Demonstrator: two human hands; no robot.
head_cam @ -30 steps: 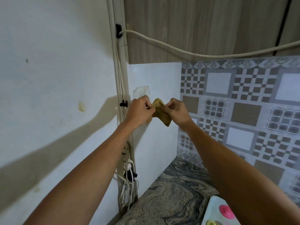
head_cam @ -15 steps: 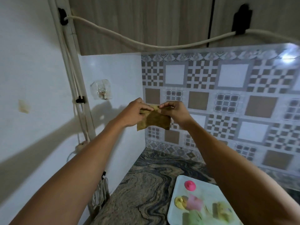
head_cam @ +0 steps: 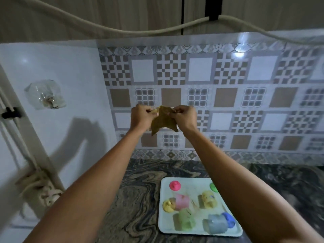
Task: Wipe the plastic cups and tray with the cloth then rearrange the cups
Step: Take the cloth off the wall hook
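Observation:
A brownish-yellow cloth (head_cam: pixel 162 122) hangs between my two hands, held up in front of the patterned wall tiles. My left hand (head_cam: pixel 141 118) pinches its left top corner and my right hand (head_cam: pixel 184 117) pinches the right one. Below, on the marbled counter, lies a pale tray (head_cam: pixel 164 227). On it are a pink cup (head_cam: pixel 182 201), a yellow cup (head_cam: pixel 207 201), a green cup (head_cam: pixel 184 221) and a blue-grey cup (head_cam: pixel 215 224), with coloured dots in pink (head_cam: pixel 174 185), yellow (head_cam: pixel 168 205), blue (head_cam: pixel 228 220) and green (head_cam: pixel 213 186). My right forearm hides part of the tray.
A clear adhesive hook (head_cam: pixel 46 95) sticks to the white side wall at left. A thick cable (head_cam: pixel 122 30) runs along under the wooden cabinets. Bundled white cords (head_cam: pixel 42 188) hang at the lower left. The dark marbled counter (head_cam: pixel 136 199) stretches left of the tray.
The view has swung right and down, showing more of the tray and cups. Both hands have carried the cloth away from the hook, still pinching it at its top.

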